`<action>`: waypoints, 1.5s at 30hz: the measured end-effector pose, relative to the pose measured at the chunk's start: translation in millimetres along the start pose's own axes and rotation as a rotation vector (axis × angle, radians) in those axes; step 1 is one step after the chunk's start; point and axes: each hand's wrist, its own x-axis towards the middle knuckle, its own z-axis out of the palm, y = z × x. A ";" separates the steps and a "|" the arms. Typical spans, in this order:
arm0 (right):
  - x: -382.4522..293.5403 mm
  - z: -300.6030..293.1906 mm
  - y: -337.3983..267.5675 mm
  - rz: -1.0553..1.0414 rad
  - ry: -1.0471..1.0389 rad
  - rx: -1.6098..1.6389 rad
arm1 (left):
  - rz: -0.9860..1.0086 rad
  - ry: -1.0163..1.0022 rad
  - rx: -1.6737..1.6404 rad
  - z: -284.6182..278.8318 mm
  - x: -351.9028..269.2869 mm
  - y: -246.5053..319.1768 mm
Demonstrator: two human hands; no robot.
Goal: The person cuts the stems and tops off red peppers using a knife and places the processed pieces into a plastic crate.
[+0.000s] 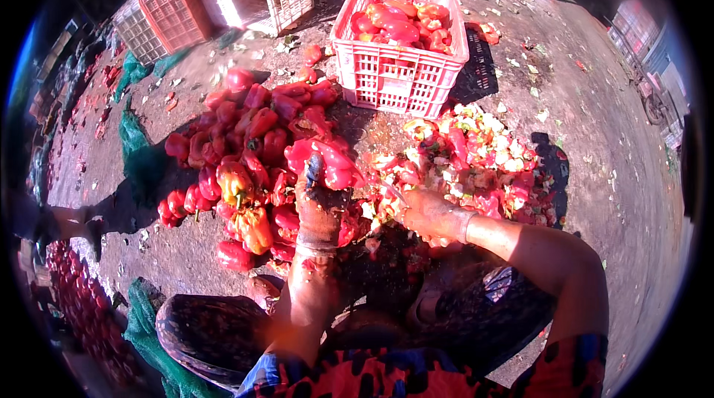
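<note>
My left hand (321, 205), in a soiled glove, is closed around a red bell pepper (326, 163) that looks opened or cut. To its right, my gloved right hand (429, 214) holds a small thin blade (395, 192), perhaps a knife; its handle is hidden in the fist. A heap of red bell peppers (262, 122) lies on the ground to the left, with a few orange-yellow peppers (251, 229) at its near side. Beyond and below my right hand spreads a pile of pepper cores and scraps (485, 158).
A pink plastic crate (401, 83) holding red peppers stands beyond the piles. Stacked crates (184, 13) lie at the upper left. Green netting (136, 147) is on the ground at left. Another person's arm (72, 222) shows at the left edge. A bicycle (655, 102) stands far right.
</note>
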 end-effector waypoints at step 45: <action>24.7 -31.3 62.1 -0.369 -0.146 -0.141 | -0.152 -0.526 2.403 -135.1 -1.3 -36.8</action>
